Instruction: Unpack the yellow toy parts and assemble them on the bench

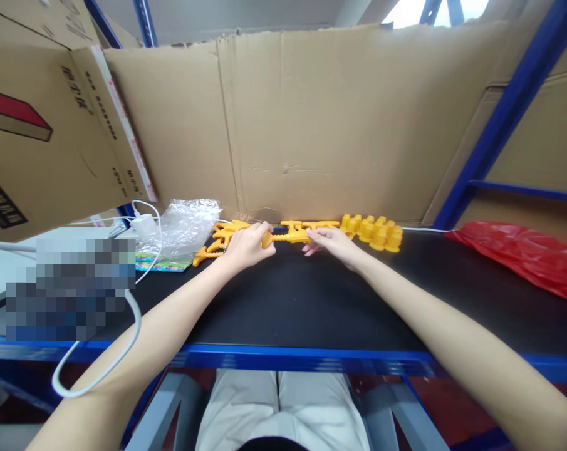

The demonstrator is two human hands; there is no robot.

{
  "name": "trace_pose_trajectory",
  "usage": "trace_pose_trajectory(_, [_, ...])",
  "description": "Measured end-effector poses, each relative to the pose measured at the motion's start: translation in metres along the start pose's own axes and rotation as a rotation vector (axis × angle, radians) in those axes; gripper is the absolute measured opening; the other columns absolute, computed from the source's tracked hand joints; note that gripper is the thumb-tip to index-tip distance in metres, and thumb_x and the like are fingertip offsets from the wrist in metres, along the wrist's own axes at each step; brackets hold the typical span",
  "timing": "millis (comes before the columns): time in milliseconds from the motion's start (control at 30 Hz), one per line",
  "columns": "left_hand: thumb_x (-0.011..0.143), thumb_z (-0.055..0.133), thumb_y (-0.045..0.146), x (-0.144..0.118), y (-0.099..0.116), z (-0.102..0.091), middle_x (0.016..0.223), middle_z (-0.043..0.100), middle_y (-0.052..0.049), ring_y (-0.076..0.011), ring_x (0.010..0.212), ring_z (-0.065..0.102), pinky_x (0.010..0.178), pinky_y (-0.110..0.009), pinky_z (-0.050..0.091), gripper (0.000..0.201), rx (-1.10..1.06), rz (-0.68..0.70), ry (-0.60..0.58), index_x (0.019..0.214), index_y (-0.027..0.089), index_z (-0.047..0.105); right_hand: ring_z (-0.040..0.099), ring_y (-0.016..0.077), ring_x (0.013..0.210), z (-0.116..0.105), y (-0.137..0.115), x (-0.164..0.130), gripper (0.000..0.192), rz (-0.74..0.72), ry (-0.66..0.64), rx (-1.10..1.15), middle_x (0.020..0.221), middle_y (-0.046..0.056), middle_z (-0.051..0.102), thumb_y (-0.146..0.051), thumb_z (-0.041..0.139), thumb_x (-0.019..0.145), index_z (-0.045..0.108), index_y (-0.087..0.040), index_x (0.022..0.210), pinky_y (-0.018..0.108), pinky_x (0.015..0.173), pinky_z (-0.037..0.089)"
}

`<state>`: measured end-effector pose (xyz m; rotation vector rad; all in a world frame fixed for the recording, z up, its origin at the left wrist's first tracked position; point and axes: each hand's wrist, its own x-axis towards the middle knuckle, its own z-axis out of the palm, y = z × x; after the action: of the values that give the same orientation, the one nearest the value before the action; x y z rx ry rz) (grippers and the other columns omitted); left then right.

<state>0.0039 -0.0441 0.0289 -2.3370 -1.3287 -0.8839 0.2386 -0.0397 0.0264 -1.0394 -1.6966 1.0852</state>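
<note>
My left hand (249, 247) is closed around a yellow plastic round-ended piece (267, 239). From beside it a thin ribbed yellow shaft (283, 237) runs right to a wider yellow body (300, 236); whether the shaft and the round end are joined, I cannot tell. The thumb and forefinger of my right hand (334, 243) grip the right end of that body, the other fingers loosely curled. Behind my left hand lie several yellow handle-like plastic parts (208, 252). More long yellow parts (317, 224) rest against the cardboard at the back.
Yellow cup-shaped parts (379, 233) stand grouped right of my right hand. A red plastic bag (522, 254) lies far right, clear plastic wrapping (184, 225) at left. A white cable (136, 319) loops over my left forearm. Cardboard (311, 125) walls the back of the black tabletop (302, 313).
</note>
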Motion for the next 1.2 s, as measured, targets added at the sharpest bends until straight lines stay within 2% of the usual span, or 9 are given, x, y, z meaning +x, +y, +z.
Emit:
trace_pose_trajectory(267, [0.074,0.054,0.028,0.0,-0.001,0.0,0.099,0.066,-0.004,-0.0195,0.082,0.062,0.067,-0.028,0.043,0.028,-0.006,0.0,-0.023,0.102,0.022,0.057,0.066,0.0148,0.062,0.002,-0.001,0.0,0.037,0.045,0.016,0.047,0.074,0.007,0.07,-0.053,0.062,0.075,0.061,-0.015,0.073,0.033,0.072,0.053])
trace_pose_trajectory(500, [0.081,0.051,0.045,0.003,-0.011,-0.003,0.09,0.066,-0.003,-0.0194,0.081,0.063,0.07,-0.028,0.044,0.05,-0.058,-0.06,-0.065,0.125,0.023,0.046,0.065,0.0145,0.057,-0.004,0.003,0.003,0.04,0.056,0.096,0.012,0.075,0.008,0.071,-0.054,0.064,0.073,0.065,-0.015,0.08,0.03,0.064,0.054])
trace_pose_trajectory(567, [0.081,0.05,0.043,0.005,-0.018,-0.004,0.086,0.066,-0.003,-0.0193,0.08,0.063,0.068,-0.028,0.044,0.047,-0.043,-0.118,-0.08,0.123,0.023,0.049,0.064,0.0146,0.056,-0.008,0.002,0.005,0.041,0.047,0.145,-0.013,0.075,0.009,0.07,-0.054,0.065,0.073,0.066,-0.014,0.083,0.03,0.063,0.054])
trace_pose_trajectory(700, [0.081,0.047,0.034,0.007,-0.033,-0.003,0.086,0.068,-0.004,-0.0198,0.08,0.063,0.064,-0.027,0.042,0.03,0.021,-0.187,-0.105,0.102,0.02,0.063,0.063,0.0148,0.055,-0.016,0.002,0.013,0.045,-0.026,0.311,-0.084,0.083,0.01,0.07,-0.053,0.065,0.072,0.062,-0.015,0.096,0.032,0.064,0.053])
trace_pose_trajectory(767, [0.081,0.046,0.034,0.007,-0.039,0.0,0.083,0.068,-0.005,-0.0194,0.076,0.063,0.062,-0.026,0.042,0.028,0.045,-0.199,-0.121,0.097,0.02,0.065,0.064,0.0165,0.061,-0.018,0.003,0.019,0.048,-0.136,0.396,-0.22,0.09,0.01,0.068,-0.054,0.064,0.072,0.059,-0.016,0.103,0.034,0.065,0.052])
trace_pose_trajectory(867, [0.08,0.046,0.035,0.006,-0.044,0.004,0.074,0.068,-0.004,-0.0179,0.07,0.062,0.059,-0.025,0.041,0.027,0.053,-0.201,-0.142,0.091,0.021,0.067,0.064,0.0203,0.078,-0.015,0.002,0.029,0.045,-0.346,0.456,-0.583,0.096,0.008,0.067,-0.052,0.061,0.076,0.057,-0.02,0.107,0.035,0.073,0.048])
trace_pose_trajectory(967, [0.08,0.047,0.035,0.005,-0.045,0.006,0.073,0.068,-0.004,-0.0175,0.069,0.061,0.058,-0.024,0.041,0.026,0.054,-0.202,-0.154,0.085,0.021,0.067,0.063,0.0217,0.084,-0.004,0.001,0.039,0.037,-0.472,0.364,-0.982,0.1,0.009,0.067,-0.046,0.053,0.084,0.055,-0.02,0.111,0.034,0.076,0.041])
trace_pose_trajectory(1067, [0.08,0.047,0.035,0.005,-0.045,0.006,0.074,0.069,-0.004,-0.0177,0.069,0.062,0.058,-0.024,0.041,0.025,0.054,-0.206,-0.164,0.082,0.021,0.067,0.061,0.0227,0.085,0.01,0.004,0.05,0.031,-0.516,0.228,-1.311,0.102,0.013,0.066,-0.038,0.044,0.091,0.054,-0.016,0.11,0.033,0.076,0.033])
trace_pose_trajectory(1200, [0.079,0.048,0.036,0.006,-0.044,0.005,0.071,0.068,-0.004,-0.0179,0.067,0.061,0.058,-0.025,0.042,0.025,0.043,-0.212,-0.176,0.078,0.021,0.067,0.061,0.0229,0.082,0.026,0.012,0.067,0.031,-0.479,0.152,-1.539,0.103,0.014,0.064,-0.029,0.042,0.091,0.05,-0.013,0.117,0.032,0.074,0.028])
